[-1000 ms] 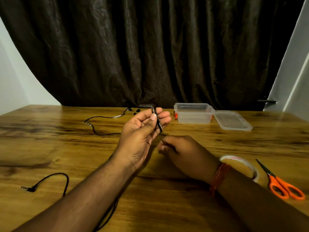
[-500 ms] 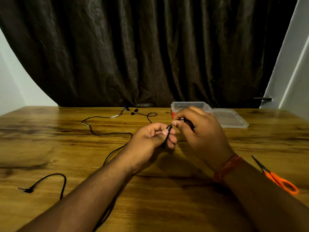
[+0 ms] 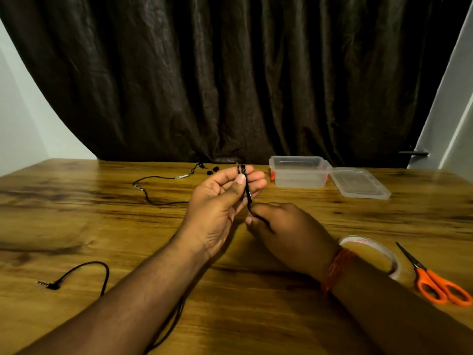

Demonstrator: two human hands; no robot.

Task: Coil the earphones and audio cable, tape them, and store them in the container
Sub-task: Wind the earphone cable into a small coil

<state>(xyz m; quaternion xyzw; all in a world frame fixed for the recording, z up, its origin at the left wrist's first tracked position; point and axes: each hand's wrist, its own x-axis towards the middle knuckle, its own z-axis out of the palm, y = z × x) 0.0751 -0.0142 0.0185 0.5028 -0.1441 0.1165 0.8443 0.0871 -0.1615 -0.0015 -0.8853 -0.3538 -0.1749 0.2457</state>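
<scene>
While most of the black cable (image 3: 84,271) lies slack at lower left with its angled plug (image 3: 47,284) loose on the table (image 3: 76,213), coiling looks only just started: a few turns sit on the left hand (image 3: 220,206) at frame centre, earbuds (image 3: 212,170) and inline bits at upper centre near the curtain (image 3: 230,73), whether same cord can't tell. Left hand palm-up, fingers half open and nearly straight, thumb (image 3: 239,181) pressing the black loops (image 3: 243,172) against the fingers, so it grips the small coil. Just right and lower, right hand (image 3: 286,231) is curled, fingertips pinching the strand that runs down from the coil. Next move likely needs another wrap up over the left fingers with light tension, thumb lifting briefly. Clear container (image 3: 299,175) open at upper right, lid (image 3: 358,183) beside it, empty as far as seen. Tape roll (image 3: 371,249) and orange scissors (image 3: 435,283) at lower right, untouched
</scene>
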